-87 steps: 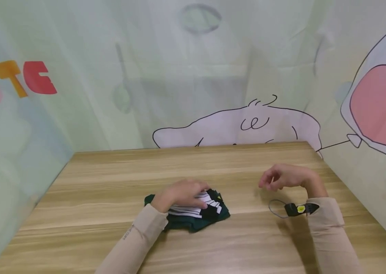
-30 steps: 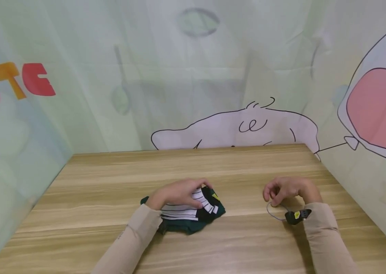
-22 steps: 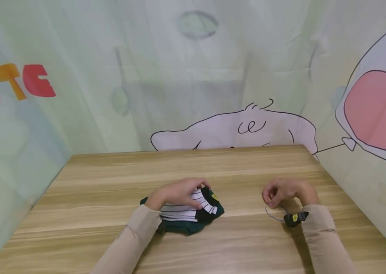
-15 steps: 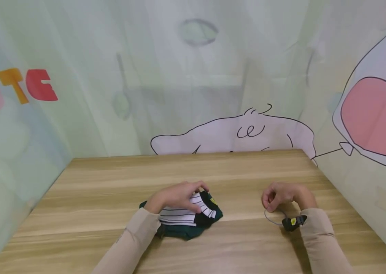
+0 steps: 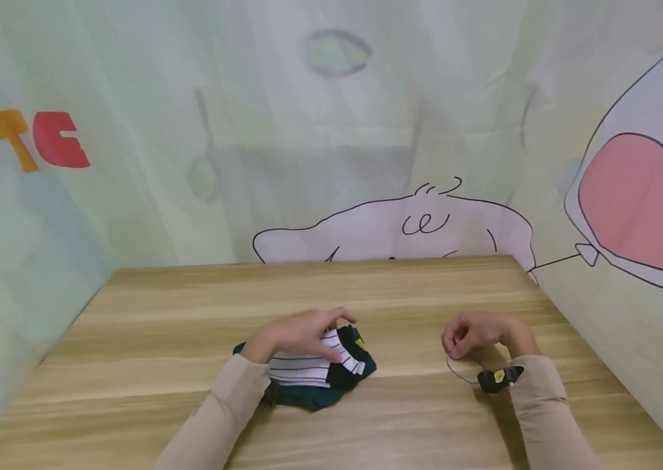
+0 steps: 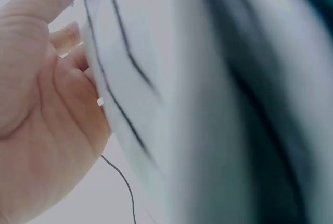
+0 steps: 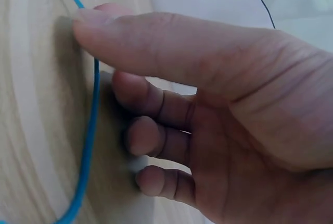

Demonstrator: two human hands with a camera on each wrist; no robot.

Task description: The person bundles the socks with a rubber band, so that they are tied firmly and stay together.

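In the head view my left hand (image 5: 302, 335) grips a folded garment (image 5: 307, 372). The cloth is white with black pinstripes, has black and dark green parts, and shows a small yellow patch. My thumb lies on the white part while the forefinger arches over the far edge. The left wrist view shows the striped cloth (image 6: 122, 78) up against the palm, large and blurred. To the right, my right hand (image 5: 478, 331) pinches a thin blue cord loop (image 7: 89, 146) between thumb and forefinger. The other fingers are bent. That loop runs to a black box (image 5: 488, 380) with a yellow label at the cuff.
A wood-grain table (image 5: 208, 294) carries the garment. Behind it and at both sides hangs a pale printed curtain (image 5: 149, 196) with a cartoon outline, letters and a pink heart.
My right hand has come down from above the cord loop, and its thumb and forefinger have closed on it. My left forefinger has lifted and arched; the garment has stayed nearly in place.
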